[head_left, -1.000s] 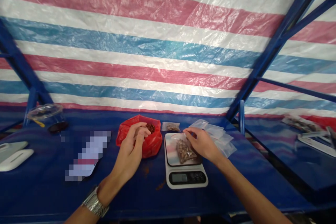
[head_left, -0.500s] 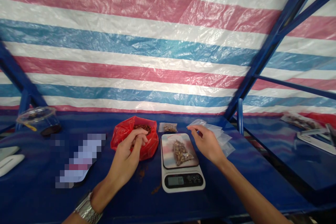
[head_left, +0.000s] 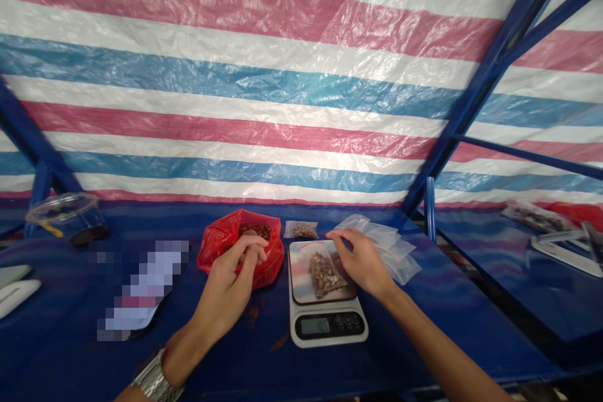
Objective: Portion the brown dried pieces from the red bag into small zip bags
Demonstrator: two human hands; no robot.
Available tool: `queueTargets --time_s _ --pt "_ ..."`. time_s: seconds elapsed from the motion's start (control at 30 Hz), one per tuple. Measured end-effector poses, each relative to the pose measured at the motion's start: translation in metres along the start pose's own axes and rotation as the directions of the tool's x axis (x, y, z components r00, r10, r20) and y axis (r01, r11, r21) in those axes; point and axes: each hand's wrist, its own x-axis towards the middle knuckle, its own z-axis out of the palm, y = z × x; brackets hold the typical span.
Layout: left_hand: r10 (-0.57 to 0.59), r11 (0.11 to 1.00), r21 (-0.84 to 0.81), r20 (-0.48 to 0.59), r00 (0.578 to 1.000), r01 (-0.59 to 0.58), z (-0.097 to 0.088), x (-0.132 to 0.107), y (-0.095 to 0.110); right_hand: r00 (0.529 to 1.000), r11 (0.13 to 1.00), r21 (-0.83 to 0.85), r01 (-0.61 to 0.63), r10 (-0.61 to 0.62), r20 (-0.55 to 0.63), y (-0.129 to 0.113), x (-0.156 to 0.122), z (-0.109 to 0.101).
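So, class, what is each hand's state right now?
Left hand: fingers curled by red bag; contents unclear.
Right hand: fingers bent near clear pouch; hold unclear.

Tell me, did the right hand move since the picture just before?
Yes, the right hand has shifted a little to the left, judged against the kitchen scale.

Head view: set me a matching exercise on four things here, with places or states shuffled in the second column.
1. red bag
2. scale
3. metal wristband
4. flat clear bags

A. silver, near the bottom edge
B. overlapping, beyond the right hand
C. open, brown pieces visible inside
D. bearing a filled clear bag

Pairs: 1-C, 2-D, 3-A, 4-B
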Motion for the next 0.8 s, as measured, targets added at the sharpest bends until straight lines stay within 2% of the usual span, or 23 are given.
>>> queueTargets --time_s 0.3,0.8 --pt "-0.015 0.999 -0.038 0.010 1.000 0.016 -0.0014 -0.0010 0.0051 0.992 0.993 -0.032 0.111 -0.109 0.061 0.0064 -0.0024 0.0059" --pt "-0.033 0.997 -0.071 0.028 0.999 0.035 -0.0008 -0.0022 0.0022 0.991 0.993 -0.007 0.117 -0.116 0.063 0.0080 -0.0028 0.0062"
